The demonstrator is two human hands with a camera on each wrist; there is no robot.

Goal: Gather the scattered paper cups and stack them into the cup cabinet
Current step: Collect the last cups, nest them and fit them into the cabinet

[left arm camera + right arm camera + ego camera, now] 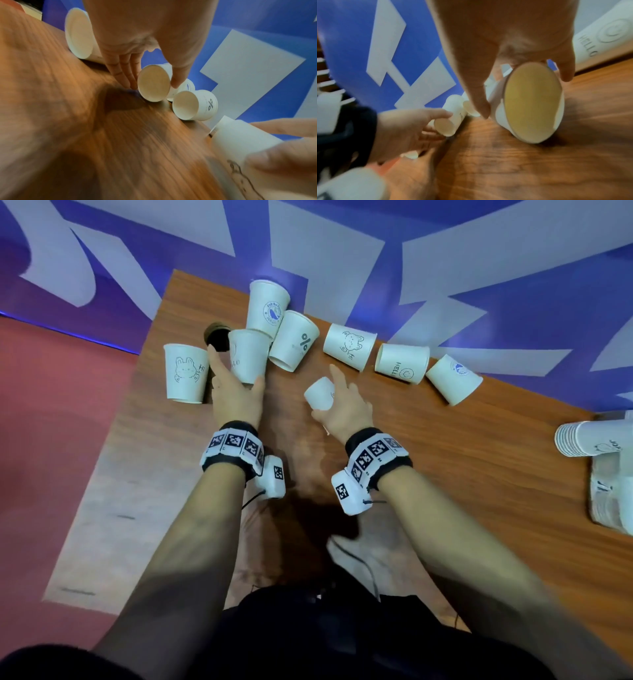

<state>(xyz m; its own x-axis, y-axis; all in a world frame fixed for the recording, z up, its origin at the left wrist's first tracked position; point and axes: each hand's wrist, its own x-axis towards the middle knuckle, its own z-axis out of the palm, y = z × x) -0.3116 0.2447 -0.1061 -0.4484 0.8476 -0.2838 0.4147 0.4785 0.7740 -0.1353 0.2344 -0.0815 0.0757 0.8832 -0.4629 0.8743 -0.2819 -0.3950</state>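
Several white printed paper cups lie scattered along the far edge of the wooden table (445, 474). My left hand (235, 371) grips a tipped "HELLO" cup (248, 354); in the left wrist view its fingers (123, 73) and thumb pinch that cup's base (152, 82). My right hand (329, 395) holds another cup (320, 398) just above the table, its base (532, 102) toward the wrist camera. A bunny cup (186, 373) stands upside down to the left. A percent-sign cup (294, 340) and a blue-logo cup (267, 306) lean behind.
A bear cup (349, 345), a smiley "HELLO" cup (402, 362) and another blue-logo cup (454, 378) lie to the right. A nested stack of cups (582, 438) rests on its side at the table's right end. A dark round hole (217, 337) is in the table. Blue-and-white wall behind.
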